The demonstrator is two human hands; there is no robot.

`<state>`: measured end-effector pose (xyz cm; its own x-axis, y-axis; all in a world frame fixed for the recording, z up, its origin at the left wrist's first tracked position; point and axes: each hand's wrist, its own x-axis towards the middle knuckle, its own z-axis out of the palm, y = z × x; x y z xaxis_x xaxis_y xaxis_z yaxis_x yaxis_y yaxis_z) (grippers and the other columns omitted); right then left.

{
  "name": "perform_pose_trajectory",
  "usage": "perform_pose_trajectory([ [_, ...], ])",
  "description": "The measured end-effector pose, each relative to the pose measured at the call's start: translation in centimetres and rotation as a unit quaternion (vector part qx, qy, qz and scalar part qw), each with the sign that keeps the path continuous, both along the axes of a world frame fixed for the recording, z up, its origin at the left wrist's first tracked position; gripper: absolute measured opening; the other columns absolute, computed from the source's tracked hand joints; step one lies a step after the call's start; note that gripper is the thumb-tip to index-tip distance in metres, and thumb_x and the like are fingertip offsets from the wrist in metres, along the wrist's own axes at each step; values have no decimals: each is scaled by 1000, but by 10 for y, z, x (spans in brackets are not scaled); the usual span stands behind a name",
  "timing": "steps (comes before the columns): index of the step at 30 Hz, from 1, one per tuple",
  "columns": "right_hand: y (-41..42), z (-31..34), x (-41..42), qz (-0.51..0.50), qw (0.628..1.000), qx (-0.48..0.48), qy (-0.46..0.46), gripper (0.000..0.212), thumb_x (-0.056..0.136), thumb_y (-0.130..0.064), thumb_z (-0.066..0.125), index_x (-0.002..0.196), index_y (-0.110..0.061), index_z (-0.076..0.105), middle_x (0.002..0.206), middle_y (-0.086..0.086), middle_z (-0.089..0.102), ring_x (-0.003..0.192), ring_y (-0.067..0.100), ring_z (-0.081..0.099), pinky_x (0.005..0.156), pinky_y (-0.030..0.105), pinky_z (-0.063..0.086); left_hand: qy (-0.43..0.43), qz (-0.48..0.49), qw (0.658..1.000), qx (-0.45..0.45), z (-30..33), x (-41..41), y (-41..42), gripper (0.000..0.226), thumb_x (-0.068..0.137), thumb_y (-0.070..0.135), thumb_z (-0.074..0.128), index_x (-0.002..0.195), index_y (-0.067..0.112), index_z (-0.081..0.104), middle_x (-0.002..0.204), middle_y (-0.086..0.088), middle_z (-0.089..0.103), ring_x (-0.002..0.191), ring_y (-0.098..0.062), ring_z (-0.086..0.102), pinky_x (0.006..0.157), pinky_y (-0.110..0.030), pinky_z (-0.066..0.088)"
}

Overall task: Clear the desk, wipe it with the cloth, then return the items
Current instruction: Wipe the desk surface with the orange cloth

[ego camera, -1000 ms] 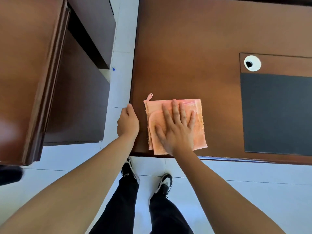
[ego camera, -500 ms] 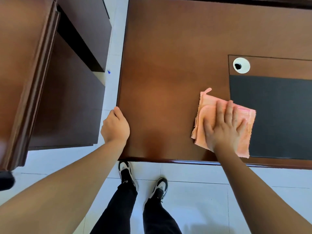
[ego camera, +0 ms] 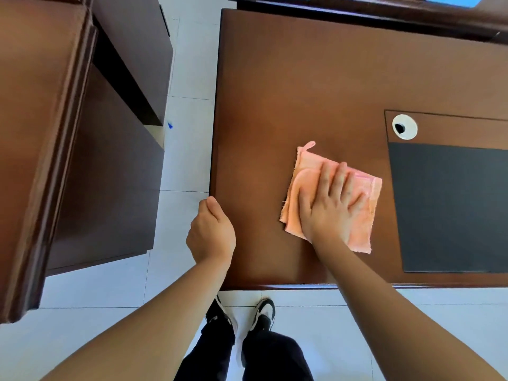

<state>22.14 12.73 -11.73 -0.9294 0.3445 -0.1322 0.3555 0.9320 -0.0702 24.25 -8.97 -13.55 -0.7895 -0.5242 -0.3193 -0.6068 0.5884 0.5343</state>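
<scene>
On desk (ego camera: 302,78), right hand (ego camera: 330,210) fingers (ego camera: 339,177) flat, pressing cloth (ego camera: 305,171)

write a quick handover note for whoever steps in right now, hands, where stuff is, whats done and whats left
Right hand: flat, fingers straight, pressing the pink cloth onto the desk.
Left hand: at the desk's left edge, near the front corner; fingers curled, what they hold cannot be told.
Cloth: folded, on the wood beside the dark desk mat, not overlapping it.
Done: the visible desktop carries no loose items; wiping is under way.
Left: finish wiping, including the far side and the mat, then put the items back. The removed items are not identifiable in view.
</scene>
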Motion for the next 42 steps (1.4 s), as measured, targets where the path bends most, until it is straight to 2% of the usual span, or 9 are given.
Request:
perform_pose_trajectory([
  [9,-111,-1,-36,156,987,-33,-4,79,104,-66,17,170,-25,6,178,10,-4,164,35,-6,123,70,-6,-16,16,994,103,2,-2,-8,49,107,57,18,109,28,57,88,10,60,79,-15,58,63,-25,35],
  [12,-126,-2,-45,203,978,-52,-7,80,102,-68,20,170,-28,7,178,6,-5,164,33,-8,123,70,-5,-37,61,972,222,2,-9,-15,47,107,55,25,124,29,60,109,7,64,100,-20,59,82,-35,44],
  [14,-120,-3,-48,222,973,-67,-7,80,102,-70,20,170,-30,5,178,3,-8,164,30,-11,124,68,-7,-36,58,965,253,4,-16,-22,44,108,50,28,119,24,62,110,3,64,103,-20,60,80,-33,44],
  [17,-98,-4,-53,235,968,-84,2,77,103,-70,20,170,-35,1,178,-2,-10,164,24,-12,126,63,-8,-17,22,974,224,10,-35,-24,36,101,46,29,91,22,55,92,2,57,99,-30,58,80,-38,41],
  [23,-31,-6,-71,175,982,-70,17,77,102,-70,22,169,-38,1,179,-3,-7,164,22,-9,128,61,-6,-49,-11,987,150,16,-108,-1,52,111,50,25,147,20,47,139,-1,57,127,-27,55,107,-45,43],
  [28,50,-8,-90,114,991,-61,19,77,101,-71,19,168,-40,-1,178,-5,-9,164,19,-10,129,59,-6,-25,-5,998,65,19,-156,14,53,112,46,21,143,15,51,137,-10,59,113,-26,54,94,-40,37],
  [31,101,-8,-101,75,996,-52,16,78,100,-73,16,168,-40,-4,178,-6,-10,164,19,-9,129,60,-7,-28,0,999,23,18,-174,19,56,112,48,18,143,15,51,139,-12,60,124,-35,56,102,-45,41],
  [35,151,-7,-120,28,998,-47,9,79,100,-73,14,168,-37,-2,178,-5,-10,164,21,-9,129,61,-5,-16,-2,998,-64,17,-173,27,58,111,52,16,137,17,54,126,-12,67,112,-38,64,102,-53,49],
  [42,147,-4,-129,-25,1000,-7,11,77,103,-64,9,170,-28,-2,178,4,-6,164,30,-3,127,66,1,-18,-1,992,-123,13,-171,29,54,112,46,17,124,14,58,109,-15,71,96,-41,67,90,-52,53],
])
